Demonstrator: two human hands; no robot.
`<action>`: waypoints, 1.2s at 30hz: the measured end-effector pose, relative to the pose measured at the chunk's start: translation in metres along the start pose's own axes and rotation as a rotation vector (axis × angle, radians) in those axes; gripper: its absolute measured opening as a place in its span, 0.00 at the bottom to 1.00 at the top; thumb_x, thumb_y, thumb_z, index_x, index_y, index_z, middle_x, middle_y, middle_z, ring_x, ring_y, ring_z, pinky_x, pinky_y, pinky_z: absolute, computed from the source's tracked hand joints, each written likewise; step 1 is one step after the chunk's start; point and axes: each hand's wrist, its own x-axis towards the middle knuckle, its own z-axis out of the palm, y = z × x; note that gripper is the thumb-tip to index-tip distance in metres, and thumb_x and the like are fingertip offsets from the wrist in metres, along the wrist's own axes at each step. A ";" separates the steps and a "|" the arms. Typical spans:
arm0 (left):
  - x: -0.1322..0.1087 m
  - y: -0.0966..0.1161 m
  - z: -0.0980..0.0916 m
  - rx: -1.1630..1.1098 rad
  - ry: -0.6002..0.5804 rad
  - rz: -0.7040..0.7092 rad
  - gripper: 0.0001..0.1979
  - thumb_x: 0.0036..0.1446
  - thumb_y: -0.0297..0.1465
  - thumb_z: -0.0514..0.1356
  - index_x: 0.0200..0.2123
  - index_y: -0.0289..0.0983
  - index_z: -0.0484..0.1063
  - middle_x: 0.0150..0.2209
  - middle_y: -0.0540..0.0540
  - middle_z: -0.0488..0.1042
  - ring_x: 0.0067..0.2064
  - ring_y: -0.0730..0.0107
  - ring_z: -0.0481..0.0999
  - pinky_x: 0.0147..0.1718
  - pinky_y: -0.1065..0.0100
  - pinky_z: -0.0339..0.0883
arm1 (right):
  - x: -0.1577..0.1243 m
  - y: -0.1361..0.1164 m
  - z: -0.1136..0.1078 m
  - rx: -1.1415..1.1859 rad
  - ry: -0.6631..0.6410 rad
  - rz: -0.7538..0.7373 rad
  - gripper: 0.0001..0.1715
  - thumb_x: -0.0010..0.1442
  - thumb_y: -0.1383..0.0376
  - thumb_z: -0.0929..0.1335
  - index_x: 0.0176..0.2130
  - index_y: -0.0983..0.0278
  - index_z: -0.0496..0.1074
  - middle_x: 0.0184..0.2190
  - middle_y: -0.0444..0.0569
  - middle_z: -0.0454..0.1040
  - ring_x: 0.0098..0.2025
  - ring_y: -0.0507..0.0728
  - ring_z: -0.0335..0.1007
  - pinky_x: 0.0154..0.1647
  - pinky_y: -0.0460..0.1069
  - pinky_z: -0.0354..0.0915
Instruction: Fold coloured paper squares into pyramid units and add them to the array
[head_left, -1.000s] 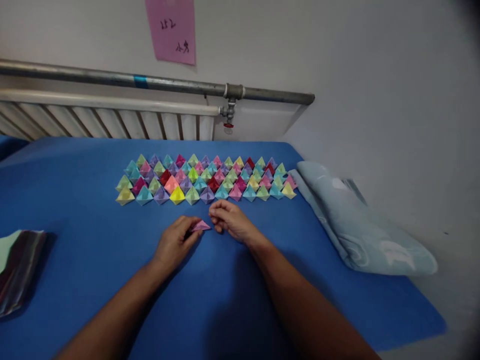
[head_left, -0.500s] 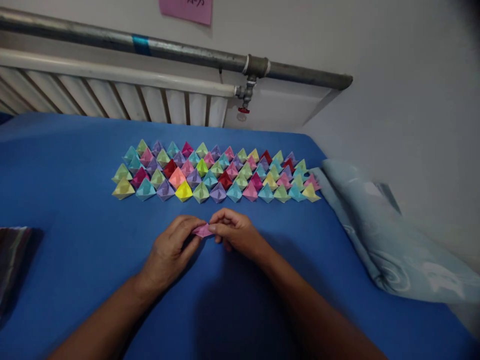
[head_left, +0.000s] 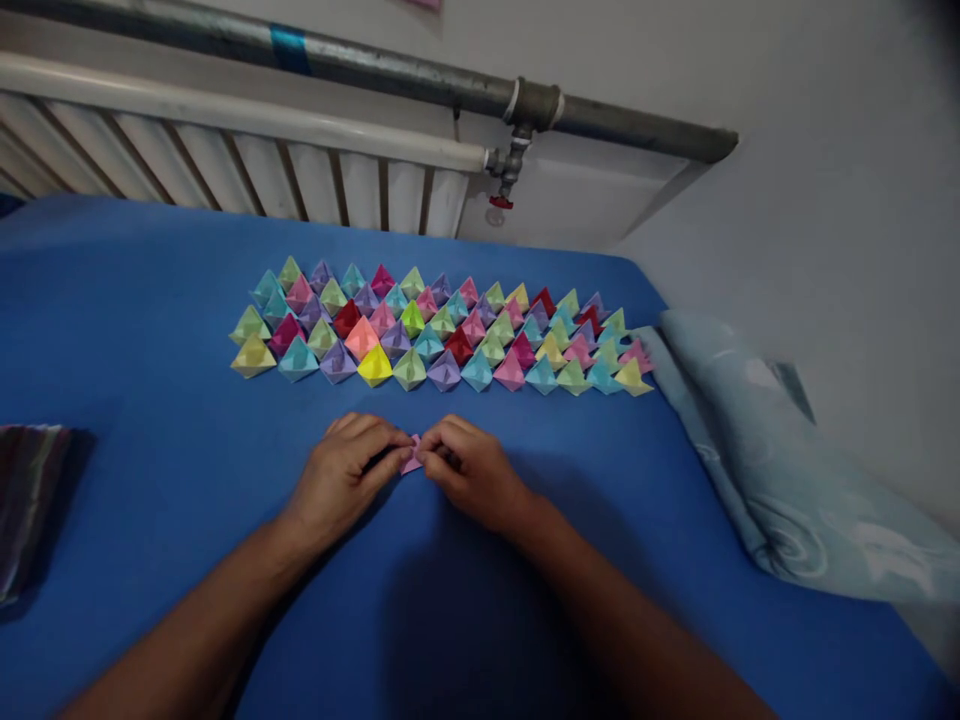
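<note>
A small folded piece of pink paper (head_left: 411,456) is pinched between my two hands, just above the blue surface. My left hand (head_left: 346,464) grips its left side between thumb and fingers. On the other side, my right hand (head_left: 474,466) is closed on its right edge with thumb and forefinger. Fingertips cover much of the paper, so its full shape is hidden. Beyond my hands, several rows of folded paper boats (head_left: 409,370) in many colours stand close together.
The blue surface (head_left: 172,480) spreads under everything. A folded light-blue blanket (head_left: 750,450) lies at the right, and a dark striped item (head_left: 28,505) at the left edge. Behind are a white radiator (head_left: 315,185), a metal pipe (head_left: 420,75) and a red-handled valve (head_left: 511,170).
My fingers have drawn closer together on the pink paper, which now appears narrower and more upright. My right hand's fingers have curled in. The whole view has shifted slightly.
</note>
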 end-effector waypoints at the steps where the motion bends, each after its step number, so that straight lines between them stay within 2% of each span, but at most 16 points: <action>1: 0.000 0.000 0.000 0.004 -0.015 0.009 0.08 0.64 0.34 0.59 0.35 0.42 0.77 0.34 0.50 0.79 0.37 0.68 0.77 0.40 0.63 0.67 | 0.000 0.000 0.000 -0.017 -0.006 -0.003 0.06 0.59 0.71 0.65 0.31 0.62 0.70 0.30 0.43 0.69 0.32 0.50 0.65 0.36 0.45 0.61; 7: 0.001 -0.001 -0.002 -0.060 -0.031 -0.042 0.10 0.63 0.35 0.58 0.33 0.42 0.77 0.33 0.50 0.80 0.37 0.68 0.77 0.39 0.64 0.67 | 0.001 0.002 0.000 -0.003 0.011 -0.004 0.07 0.57 0.71 0.65 0.28 0.62 0.68 0.29 0.43 0.69 0.31 0.50 0.64 0.35 0.45 0.61; 14: 0.002 0.000 -0.005 -0.221 0.066 -0.296 0.09 0.59 0.38 0.59 0.32 0.42 0.78 0.33 0.50 0.78 0.38 0.66 0.76 0.39 0.64 0.69 | -0.001 0.001 -0.001 0.004 0.080 0.055 0.06 0.55 0.70 0.64 0.27 0.62 0.67 0.28 0.43 0.68 0.29 0.50 0.62 0.32 0.45 0.60; 18: 0.004 0.004 -0.006 -0.313 0.139 -0.400 0.09 0.57 0.38 0.60 0.32 0.41 0.76 0.35 0.49 0.77 0.38 0.66 0.75 0.42 0.63 0.69 | 0.000 -0.003 -0.002 0.017 0.154 0.023 0.06 0.55 0.70 0.64 0.27 0.61 0.66 0.28 0.44 0.68 0.30 0.51 0.63 0.33 0.46 0.61; 20: 0.003 0.007 -0.004 -0.394 0.114 -0.447 0.10 0.56 0.40 0.62 0.36 0.40 0.76 0.36 0.48 0.78 0.37 0.66 0.76 0.41 0.63 0.70 | 0.000 -0.004 -0.002 0.000 0.178 -0.018 0.06 0.56 0.70 0.63 0.28 0.61 0.66 0.29 0.44 0.68 0.31 0.51 0.64 0.35 0.46 0.61; 23: 0.000 0.008 -0.001 -0.486 0.055 -0.528 0.18 0.53 0.43 0.64 0.44 0.39 0.73 0.35 0.48 0.79 0.35 0.66 0.78 0.38 0.62 0.71 | -0.001 -0.004 0.001 -0.050 0.159 -0.075 0.06 0.58 0.69 0.63 0.29 0.61 0.65 0.30 0.45 0.68 0.32 0.52 0.65 0.36 0.46 0.62; 25: -0.001 0.007 0.001 -0.495 0.020 -0.558 0.20 0.51 0.43 0.66 0.44 0.38 0.73 0.33 0.48 0.79 0.34 0.65 0.78 0.37 0.63 0.72 | -0.001 -0.004 0.003 -0.073 0.136 -0.100 0.06 0.58 0.69 0.62 0.29 0.61 0.65 0.31 0.45 0.68 0.32 0.51 0.65 0.35 0.46 0.62; 29: -0.001 0.008 0.004 -0.514 0.014 -0.593 0.17 0.49 0.42 0.65 0.39 0.38 0.76 0.31 0.48 0.79 0.30 0.68 0.77 0.32 0.65 0.72 | -0.002 -0.005 0.005 -0.082 0.134 -0.123 0.07 0.59 0.69 0.62 0.29 0.60 0.65 0.31 0.46 0.69 0.32 0.51 0.65 0.35 0.46 0.62; 36: 0.008 0.015 -0.001 -0.627 0.135 -0.718 0.12 0.46 0.40 0.66 0.31 0.38 0.75 0.25 0.51 0.77 0.25 0.68 0.78 0.30 0.65 0.72 | -0.001 -0.006 0.003 -0.052 0.195 -0.113 0.06 0.57 0.70 0.63 0.29 0.61 0.65 0.30 0.45 0.69 0.33 0.52 0.65 0.37 0.47 0.63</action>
